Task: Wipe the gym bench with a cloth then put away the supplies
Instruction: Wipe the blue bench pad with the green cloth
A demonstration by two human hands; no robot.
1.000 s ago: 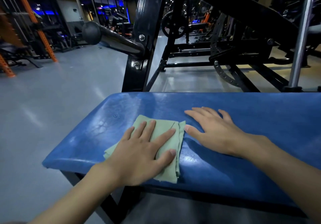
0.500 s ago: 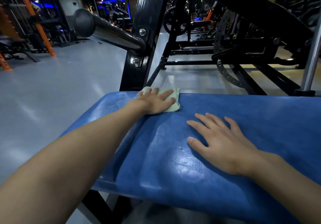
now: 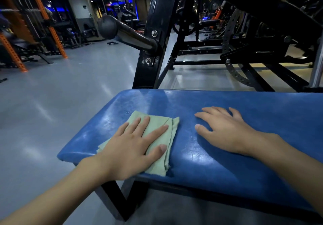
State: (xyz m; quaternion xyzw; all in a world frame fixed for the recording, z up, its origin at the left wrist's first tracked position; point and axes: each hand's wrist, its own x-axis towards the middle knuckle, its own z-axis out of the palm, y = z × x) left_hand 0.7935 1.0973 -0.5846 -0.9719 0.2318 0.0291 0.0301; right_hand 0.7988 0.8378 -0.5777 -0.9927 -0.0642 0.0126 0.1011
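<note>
Back from the worktop's (image 3: 227,169) far edge, the cloth (image 3: 158,121) now lies at its near left corner, drawn there under the left hand (image 3: 129,148). It is a pale green cloth, folded into layers, lying flat on the blue pad with its lower edge reaching the worktop's near edge. The left hand presses down on it with straight, spread fingers and the thumb out to the side; nothing is curled round the fabric. The right hand (image 3: 225,134) stays where it was, palm down on the bare pad to the right of the cloth and apart from it, fingers straight and slightly spread, holding nothing. The pad's surface shines with streaks of reflected light around both hands. Behind the worktop's far edge rises a black upright (image 3: 153,50) with two bolts, and a dark bar (image 3: 122,32) sticks out from it to the left. Grey floor (image 3: 52,111) spreads left of the worktop, with an orange rack (image 3: 47,24) standing well beyond it.
</note>
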